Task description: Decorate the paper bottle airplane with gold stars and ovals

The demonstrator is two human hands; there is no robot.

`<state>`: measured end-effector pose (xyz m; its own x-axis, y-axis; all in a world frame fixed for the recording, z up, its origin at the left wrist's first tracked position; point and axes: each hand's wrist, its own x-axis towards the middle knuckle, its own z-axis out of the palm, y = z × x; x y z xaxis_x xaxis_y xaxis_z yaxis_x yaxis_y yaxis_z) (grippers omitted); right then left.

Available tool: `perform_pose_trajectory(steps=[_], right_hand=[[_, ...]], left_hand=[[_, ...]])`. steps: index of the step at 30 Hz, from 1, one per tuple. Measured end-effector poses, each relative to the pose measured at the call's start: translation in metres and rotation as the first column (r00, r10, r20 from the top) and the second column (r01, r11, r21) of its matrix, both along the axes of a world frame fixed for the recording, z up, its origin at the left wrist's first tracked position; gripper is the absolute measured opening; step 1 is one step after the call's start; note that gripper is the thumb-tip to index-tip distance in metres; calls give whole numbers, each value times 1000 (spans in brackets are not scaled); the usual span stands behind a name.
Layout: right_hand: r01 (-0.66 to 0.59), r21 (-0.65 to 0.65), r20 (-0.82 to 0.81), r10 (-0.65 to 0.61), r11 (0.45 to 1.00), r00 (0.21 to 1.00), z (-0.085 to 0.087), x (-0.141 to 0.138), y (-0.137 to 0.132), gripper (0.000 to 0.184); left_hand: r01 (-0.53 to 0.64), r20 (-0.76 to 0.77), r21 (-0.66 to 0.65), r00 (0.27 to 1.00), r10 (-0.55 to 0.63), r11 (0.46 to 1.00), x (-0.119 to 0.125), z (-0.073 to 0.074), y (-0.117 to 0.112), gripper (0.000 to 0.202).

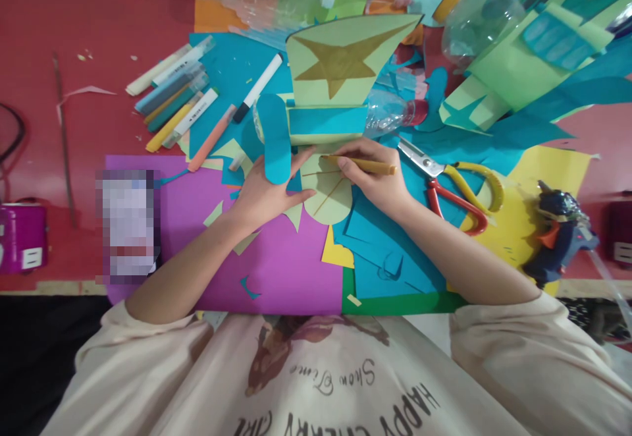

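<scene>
A brown marker (368,164) is gripped in my right hand (378,176), its tip on a pale green paper piece (326,204) with a rounded lower end. Brown lines fan across that piece. My left hand (269,192) lies with fingers spread, thumb and fingertips at the paper's left edge. Over the back of this hand hangs a rounded blue paper strip (276,153). It belongs beside a plastic bottle (390,112) wrapped in green and blue paper, with a pale green fin (336,60) bearing a brown star.
Scissors (439,179) with red and yellow handles lie right of my right hand. A glue gun (560,232) is farther right. Several markers (178,93) are at the left, near a blurred phone-like object (129,225). Another paper-covered bottle (523,60) lies at the upper right.
</scene>
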<state>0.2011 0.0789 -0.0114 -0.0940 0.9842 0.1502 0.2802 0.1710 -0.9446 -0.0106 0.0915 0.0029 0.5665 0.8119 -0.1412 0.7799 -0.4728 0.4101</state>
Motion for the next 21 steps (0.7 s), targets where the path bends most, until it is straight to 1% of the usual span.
perform_pose_trajectory(steps=[5, 12, 17, 21], right_hand=[[-6, 11, 6, 6, 1000, 1000, 0, 0, 1, 26], [9, 6, 46, -9, 1000, 999, 0, 1, 1, 19], [11, 30, 81, -14, 999, 997, 0, 1, 0, 19], [0, 59, 73, -5, 998, 997, 0, 0, 0, 18]], left_hand=[[-3, -10, -14, 1000, 3, 1000, 1, 1, 0, 64], [-4, 18, 12, 1000, 4, 1000, 0, -1, 0, 61], [-1, 20, 6, 1000, 1, 1000, 0, -1, 0, 61], [-4, 10, -1, 1000, 4, 1000, 1, 0, 0, 64]])
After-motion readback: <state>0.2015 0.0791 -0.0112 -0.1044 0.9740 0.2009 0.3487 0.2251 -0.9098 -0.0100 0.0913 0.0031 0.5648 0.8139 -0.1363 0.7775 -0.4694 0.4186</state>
